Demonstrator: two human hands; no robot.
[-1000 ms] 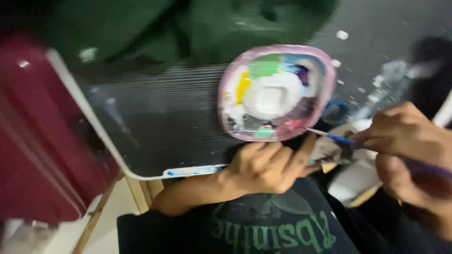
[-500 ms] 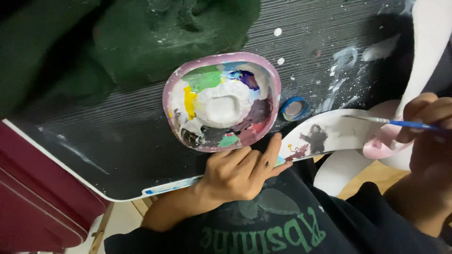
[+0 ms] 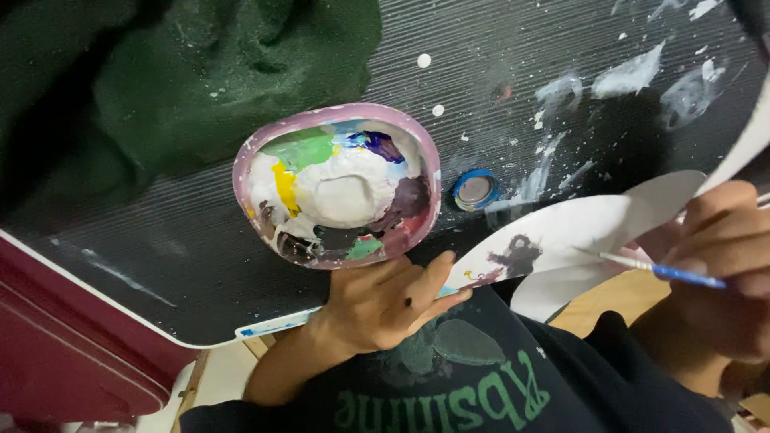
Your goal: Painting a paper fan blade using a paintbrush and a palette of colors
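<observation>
Head camera view, looking down over a person's chest in a dark shirt with green lettering. Their left hand (image 3: 385, 301) rests at the near edge of a black ribbed tabletop (image 3: 513, 80) smeared with white paint, fingers loosely curled and pinching the end of a curved white paper cutout (image 3: 593, 220) between thumb and fingertips. That cutout arcs to the right toward the other hand and carries a dark purple blotch near its left end. Their right hand (image 3: 726, 256), at the right edge, is closed around a thin paintbrush (image 3: 654, 266) with a blue handle; its pale tip points left and lies over the white cutout. Just above the left hand sits a pink-rimmed oval palette (image 3: 337, 186) holding green, yellow, purple, blue and white paint. Just right of the palette lies a small round blue-ringed cap (image 3: 475, 190). A dark green cloth (image 3: 200, 88) is bunched at the upper left, beyond the palette.
</observation>
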